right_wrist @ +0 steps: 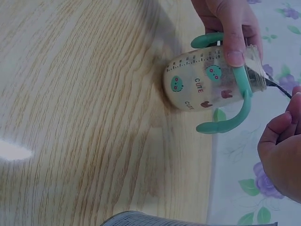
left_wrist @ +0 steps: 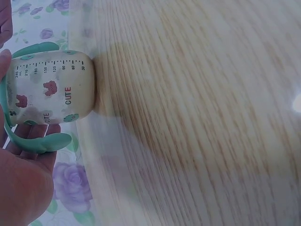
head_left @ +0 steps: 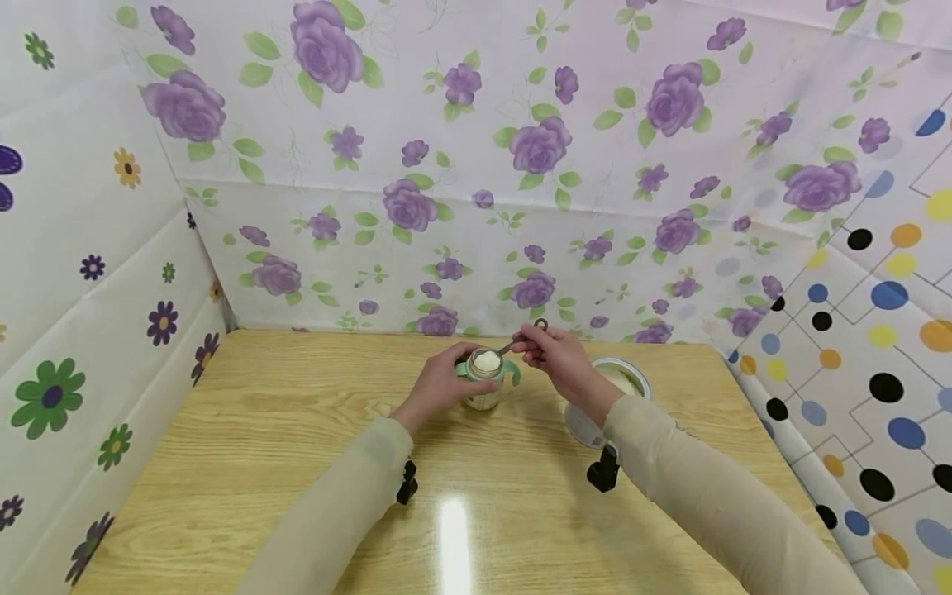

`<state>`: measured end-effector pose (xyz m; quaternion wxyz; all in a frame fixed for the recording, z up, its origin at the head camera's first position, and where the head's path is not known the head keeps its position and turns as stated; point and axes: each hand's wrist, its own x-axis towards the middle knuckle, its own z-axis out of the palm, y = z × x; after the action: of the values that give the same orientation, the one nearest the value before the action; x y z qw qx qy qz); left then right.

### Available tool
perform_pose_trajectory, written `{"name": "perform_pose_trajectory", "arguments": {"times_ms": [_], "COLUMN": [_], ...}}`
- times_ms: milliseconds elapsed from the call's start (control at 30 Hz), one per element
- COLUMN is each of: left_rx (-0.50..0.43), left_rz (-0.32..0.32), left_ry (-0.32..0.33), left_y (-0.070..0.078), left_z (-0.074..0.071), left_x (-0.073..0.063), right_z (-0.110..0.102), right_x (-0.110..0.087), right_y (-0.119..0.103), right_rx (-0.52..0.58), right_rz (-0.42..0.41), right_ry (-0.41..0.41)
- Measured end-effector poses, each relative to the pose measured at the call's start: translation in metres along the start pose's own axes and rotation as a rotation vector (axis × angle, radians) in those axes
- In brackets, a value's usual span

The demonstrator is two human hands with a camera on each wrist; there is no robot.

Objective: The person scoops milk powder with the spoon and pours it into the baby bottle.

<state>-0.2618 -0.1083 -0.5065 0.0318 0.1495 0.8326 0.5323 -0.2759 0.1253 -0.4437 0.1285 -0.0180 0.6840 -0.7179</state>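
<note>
A clear baby bottle (head_left: 483, 402) with green handles and printed "CUTE" lettering stands upright on the table. My left hand (head_left: 440, 382) grips it around the neck, thumb and fingers on opposite sides. Pale powder (head_left: 487, 361) shows at its uncapped mouth, and the bottle (left_wrist: 51, 87) looks pale inside in the left wrist view. My right hand (head_left: 559, 360) pinches the handle of a dark spoon (head_left: 509, 347), slanting down to the bottle's mouth. In the right wrist view the spoon's (right_wrist: 282, 90) head reaches inside the neck.
A round can (head_left: 645, 382) with pale contents stands on the right, partly hidden under my right wrist and sleeve. The wooden table (head_left: 297, 430) meets flowered cloth (head_left: 402, 281) at its back edge, with patterned cloth on both sides.
</note>
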Motion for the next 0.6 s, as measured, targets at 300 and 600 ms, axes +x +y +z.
{"name": "perform_pose_trajectory", "arguments": {"times_ms": [300, 600], "left_rx": [0.003, 0.021], "left_rz": [-0.002, 0.001], "left_ry": [-0.004, 0.003], "left_y": [-0.0008, -0.0018], "left_z": [0.0000, 0.0010], "left_x": [0.0007, 0.0012], "right_z": [0.0027, 0.0042], "right_x": [0.0039, 0.0058], "right_y": [0.0043, 0.0043], "right_rx": [-0.067, -0.133], "right_rz": [-0.045, -0.055], "right_ry": [0.031, 0.053]}}
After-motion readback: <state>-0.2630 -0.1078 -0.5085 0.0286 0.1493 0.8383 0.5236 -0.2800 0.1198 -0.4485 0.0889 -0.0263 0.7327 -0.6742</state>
